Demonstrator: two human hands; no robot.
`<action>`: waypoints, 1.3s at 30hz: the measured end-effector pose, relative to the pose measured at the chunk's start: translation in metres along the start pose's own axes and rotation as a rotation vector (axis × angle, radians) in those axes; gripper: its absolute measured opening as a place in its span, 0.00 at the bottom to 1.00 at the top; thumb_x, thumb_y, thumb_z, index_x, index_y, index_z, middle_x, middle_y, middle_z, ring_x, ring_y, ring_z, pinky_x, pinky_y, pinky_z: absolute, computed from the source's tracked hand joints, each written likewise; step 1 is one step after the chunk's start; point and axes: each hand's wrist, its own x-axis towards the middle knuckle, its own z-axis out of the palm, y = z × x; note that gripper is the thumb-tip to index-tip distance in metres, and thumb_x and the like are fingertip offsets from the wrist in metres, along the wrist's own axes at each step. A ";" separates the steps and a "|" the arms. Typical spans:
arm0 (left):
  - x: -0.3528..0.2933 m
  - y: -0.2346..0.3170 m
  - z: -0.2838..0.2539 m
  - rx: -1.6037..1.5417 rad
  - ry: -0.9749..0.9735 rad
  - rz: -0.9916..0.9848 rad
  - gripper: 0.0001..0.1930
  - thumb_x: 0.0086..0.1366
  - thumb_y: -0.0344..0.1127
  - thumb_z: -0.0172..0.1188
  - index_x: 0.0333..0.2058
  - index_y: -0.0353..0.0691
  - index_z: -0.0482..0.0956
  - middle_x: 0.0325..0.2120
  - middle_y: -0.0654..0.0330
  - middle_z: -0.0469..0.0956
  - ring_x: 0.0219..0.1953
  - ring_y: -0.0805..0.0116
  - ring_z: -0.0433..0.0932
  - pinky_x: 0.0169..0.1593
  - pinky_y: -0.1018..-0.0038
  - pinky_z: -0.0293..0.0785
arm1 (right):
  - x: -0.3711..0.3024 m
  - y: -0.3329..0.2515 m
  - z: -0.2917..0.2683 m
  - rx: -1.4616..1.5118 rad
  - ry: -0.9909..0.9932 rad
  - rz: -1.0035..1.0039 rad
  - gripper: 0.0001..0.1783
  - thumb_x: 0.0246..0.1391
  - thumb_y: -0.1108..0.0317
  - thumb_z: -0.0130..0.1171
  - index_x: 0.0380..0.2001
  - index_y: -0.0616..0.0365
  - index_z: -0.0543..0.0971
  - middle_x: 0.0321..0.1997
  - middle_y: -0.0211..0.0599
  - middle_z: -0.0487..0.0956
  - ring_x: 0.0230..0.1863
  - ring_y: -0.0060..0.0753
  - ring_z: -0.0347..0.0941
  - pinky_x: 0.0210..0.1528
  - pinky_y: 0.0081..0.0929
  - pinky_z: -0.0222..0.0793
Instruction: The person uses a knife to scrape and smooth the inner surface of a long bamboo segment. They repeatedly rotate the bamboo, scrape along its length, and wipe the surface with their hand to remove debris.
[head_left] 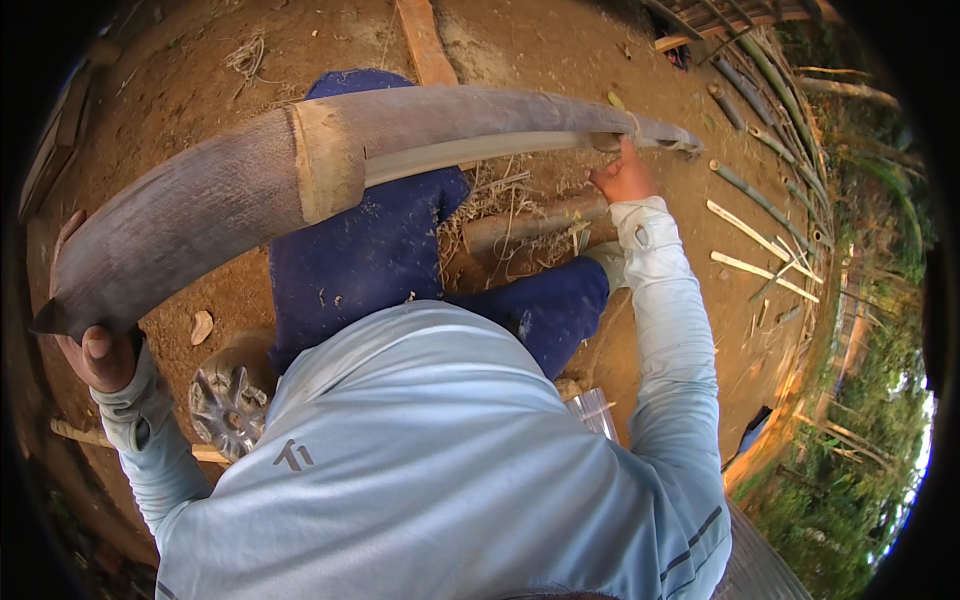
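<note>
A long, thick bamboo pole (220, 175), brown and weathered, lies across above my lap, bent in the picture by the lens. It has a pale tan band at a node, and to the right of that a long slot shows its lighter inside. My left hand (105, 358) grips the pole's near left end, the thumb on the near side and the other fingers partly hidden behind it. Toward the far right end, my right hand (625, 180) holds the pole at its lower edge, with some fingers hidden. Blue trousers (355, 225) show beneath the pole.
A wooden board (427, 45) lies beyond my knee. Plant fibre scraps (500, 190) and a thick brown log-like piece (540, 225) lie by my legs. A clear plastic bottle (232, 405) is at the left. Split strips (765, 275) and bamboo poles (765, 200) lie at right.
</note>
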 end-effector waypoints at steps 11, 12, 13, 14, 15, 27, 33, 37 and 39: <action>-0.001 0.001 0.002 0.018 0.004 0.030 0.62 0.46 0.75 0.69 0.62 0.22 0.63 0.58 0.41 0.70 0.60 0.50 0.72 0.63 0.58 0.68 | 0.010 -0.025 -0.022 -0.746 0.012 -0.156 0.19 0.57 0.65 0.57 0.51 0.57 0.78 0.49 0.51 0.82 0.51 0.53 0.80 0.52 0.46 0.76; -0.002 0.000 0.001 0.020 -0.001 0.036 0.62 0.46 0.75 0.68 0.62 0.22 0.64 0.59 0.41 0.70 0.60 0.50 0.72 0.63 0.58 0.68 | 0.013 -0.028 -0.026 -0.791 0.030 -0.182 0.16 0.57 0.66 0.55 0.49 0.56 0.79 0.47 0.49 0.83 0.49 0.52 0.81 0.51 0.46 0.76; -0.002 -0.001 0.000 0.017 -0.002 0.045 0.61 0.47 0.75 0.68 0.62 0.22 0.64 0.59 0.41 0.70 0.60 0.50 0.72 0.63 0.58 0.67 | 0.015 -0.029 -0.029 -0.840 0.054 -0.207 0.14 0.58 0.67 0.53 0.46 0.55 0.80 0.46 0.48 0.84 0.48 0.51 0.81 0.49 0.45 0.77; 0.000 -0.002 -0.001 0.034 -0.015 0.058 0.60 0.49 0.75 0.65 0.62 0.22 0.64 0.60 0.41 0.68 0.61 0.50 0.71 0.64 0.58 0.67 | 0.013 -0.030 -0.026 -0.902 0.121 -0.225 0.11 0.58 0.68 0.51 0.40 0.53 0.82 0.40 0.45 0.85 0.44 0.49 0.83 0.45 0.43 0.78; 0.002 -0.004 -0.002 0.051 -0.027 0.071 0.59 0.51 0.76 0.63 0.62 0.21 0.64 0.62 0.40 0.66 0.62 0.50 0.70 0.64 0.57 0.66 | 0.013 -0.028 -0.025 -0.874 0.125 -0.218 0.12 0.58 0.68 0.53 0.43 0.53 0.80 0.40 0.45 0.85 0.44 0.49 0.83 0.44 0.44 0.78; 0.012 -0.007 -0.003 0.035 -0.001 0.044 0.59 0.50 0.76 0.64 0.61 0.22 0.65 0.58 0.41 0.71 0.59 0.50 0.73 0.62 0.59 0.69 | -0.009 -0.024 0.023 0.401 -0.188 -0.061 0.53 0.46 0.64 0.74 0.73 0.49 0.56 0.36 0.52 0.82 0.31 0.39 0.83 0.37 0.33 0.78; 0.013 0.004 0.002 -0.039 0.044 0.011 0.57 0.51 0.74 0.64 0.61 0.21 0.65 0.57 0.40 0.71 0.58 0.49 0.74 0.62 0.57 0.68 | 0.002 -0.020 0.033 -0.193 0.136 -0.062 0.51 0.48 0.59 0.72 0.73 0.46 0.58 0.47 0.53 0.83 0.51 0.53 0.79 0.55 0.41 0.74; 0.005 0.005 -0.001 -0.075 0.027 -0.006 0.56 0.52 0.72 0.65 0.61 0.21 0.65 0.57 0.38 0.71 0.59 0.47 0.73 0.63 0.55 0.67 | -0.011 -0.056 0.012 0.075 -0.109 -0.127 0.49 0.47 0.63 0.71 0.71 0.47 0.60 0.58 0.56 0.77 0.59 0.54 0.74 0.63 0.42 0.69; 0.007 -0.005 -0.014 -0.140 -0.008 -0.008 0.53 0.56 0.68 0.61 0.62 0.22 0.63 0.59 0.37 0.69 0.62 0.45 0.70 0.66 0.53 0.63 | -0.012 -0.048 0.002 0.080 -0.163 -0.097 0.48 0.47 0.63 0.71 0.71 0.46 0.60 0.62 0.56 0.75 0.62 0.54 0.73 0.65 0.41 0.68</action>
